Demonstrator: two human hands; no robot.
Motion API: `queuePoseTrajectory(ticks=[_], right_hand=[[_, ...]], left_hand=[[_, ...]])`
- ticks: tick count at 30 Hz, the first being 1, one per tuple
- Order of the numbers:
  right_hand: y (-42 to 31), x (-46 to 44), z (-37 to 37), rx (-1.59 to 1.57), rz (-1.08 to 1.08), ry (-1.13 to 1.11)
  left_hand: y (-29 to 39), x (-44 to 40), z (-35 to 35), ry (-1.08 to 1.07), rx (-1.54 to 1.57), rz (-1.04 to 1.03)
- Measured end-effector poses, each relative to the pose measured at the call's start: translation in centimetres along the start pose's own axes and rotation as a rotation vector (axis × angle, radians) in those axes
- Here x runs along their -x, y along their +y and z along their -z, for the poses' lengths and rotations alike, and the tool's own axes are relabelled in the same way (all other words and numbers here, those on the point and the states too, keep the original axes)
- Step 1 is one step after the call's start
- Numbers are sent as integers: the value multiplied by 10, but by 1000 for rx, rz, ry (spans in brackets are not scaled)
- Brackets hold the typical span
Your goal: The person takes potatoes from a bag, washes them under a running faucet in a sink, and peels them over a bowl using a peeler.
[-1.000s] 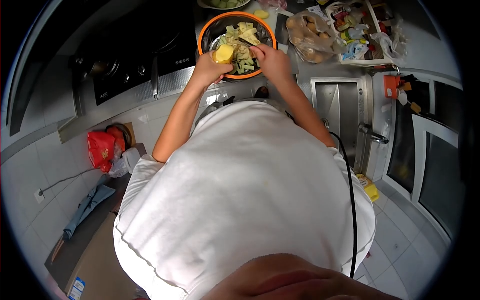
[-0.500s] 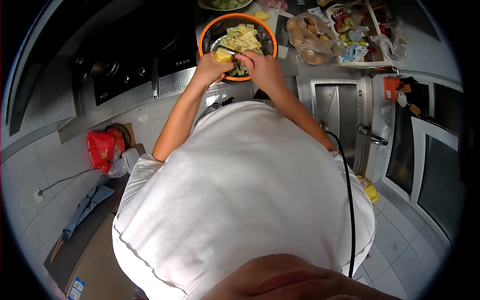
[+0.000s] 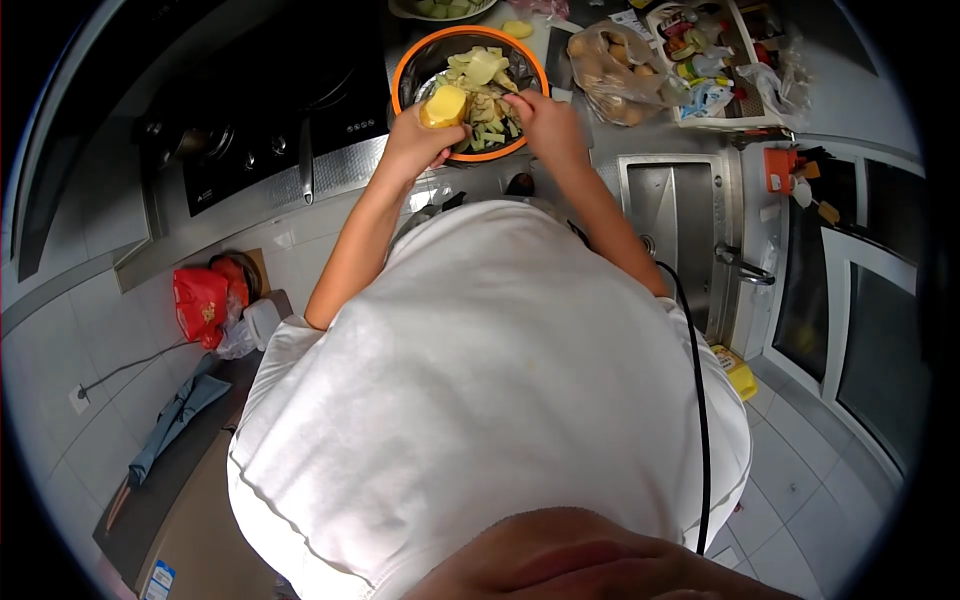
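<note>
My left hand (image 3: 408, 146) is closed around a potato (image 3: 444, 104) whose upper side is peeled to pale yellow, with brown skin lower down. It is held over the left part of an orange-rimmed bin (image 3: 401, 76) lined with a dark bag. Peelings (image 3: 482, 70) lie heaped inside the bin. Over the bin's right side, my right hand (image 3: 550, 122) has its fingers closed on a peeler (image 3: 510, 91), mostly hidden by the fingers. The peeler is apart from the potato.
Beyond the bin are a bowl of cut pieces (image 3: 440, 12) and a peeled potato (image 3: 517, 29). To the right sit a plastic bag of potatoes (image 3: 618, 75), a crate of packets (image 3: 705, 65) and a sink (image 3: 672, 215). A black cooktop (image 3: 300, 90) is at left.
My right hand has moved the peeler right, away from the potato. More of the potato's peeled face shows now. My left hand has barely moved.
</note>
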State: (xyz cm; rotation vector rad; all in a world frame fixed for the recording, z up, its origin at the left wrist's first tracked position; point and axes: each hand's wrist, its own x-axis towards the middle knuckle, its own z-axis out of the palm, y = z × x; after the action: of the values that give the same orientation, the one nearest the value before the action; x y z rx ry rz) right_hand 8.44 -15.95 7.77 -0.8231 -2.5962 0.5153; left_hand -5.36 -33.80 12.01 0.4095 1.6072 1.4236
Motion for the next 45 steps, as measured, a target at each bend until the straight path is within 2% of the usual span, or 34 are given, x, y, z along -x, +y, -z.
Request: queuePoseTrajectory(ticks=[1,3,7,10,12,15,17,19,21,22,24,25,30,32,34,36,39,41,42,44,45], right_hand=[[4,-1,7,-12,-48,-38],[-3,0,24,-31,-122,-105],[-10,5,37,12,-99,-132],[-27,8,47,3,-86,-159],[-39,12,50,-366,-43,-190],[-54,20,44,-390,44,-197],[-53,25,32,-354,91,-157],[-44,23,21,-316,140,-113],[-27,15,15,-127,60,-24],[-18,11,17,-126,56,-23],[4,3,26,-48,-112,-74],[17,3,20,-138,-83,-61],[-16,10,39,-187,-24,-80],[-29,15,35,-258,-17,-101],[-38,18,28,-359,1,-166],[-43,21,24,-318,58,-149],[-39,18,15,-230,180,-113],[-24,6,6,-153,84,32],[-17,5,9,-152,79,35],[-3,-1,18,-46,-64,-97],[-1,0,20,-63,-70,-129]], left_hand=[[-3,-4,2,2,0,0],[-11,-10,8,68,-119,-211],[-12,-13,11,172,-209,-233],[-14,-17,15,117,-164,-232],[-15,-18,15,114,-151,-182],[-17,-21,12,69,-43,-77],[-16,-18,11,26,81,1],[-14,-15,12,-16,63,-6],[-9,-7,11,-56,46,-12],[-5,0,10,-63,73,-7],[-4,2,11,-73,98,-1],[-9,-2,15,-36,68,-45],[-10,-15,15,72,-120,-185],[-13,-18,16,114,-236,-141],[-18,-20,16,114,-198,-118],[-16,-20,14,13,-103,-63],[-17,-19,17,-26,-104,-8],[-18,-15,17,-75,-103,-2],[-17,-11,15,-79,-105,-1],[-13,-8,10,30,-68,-23],[-13,-11,13,35,-66,-24]])
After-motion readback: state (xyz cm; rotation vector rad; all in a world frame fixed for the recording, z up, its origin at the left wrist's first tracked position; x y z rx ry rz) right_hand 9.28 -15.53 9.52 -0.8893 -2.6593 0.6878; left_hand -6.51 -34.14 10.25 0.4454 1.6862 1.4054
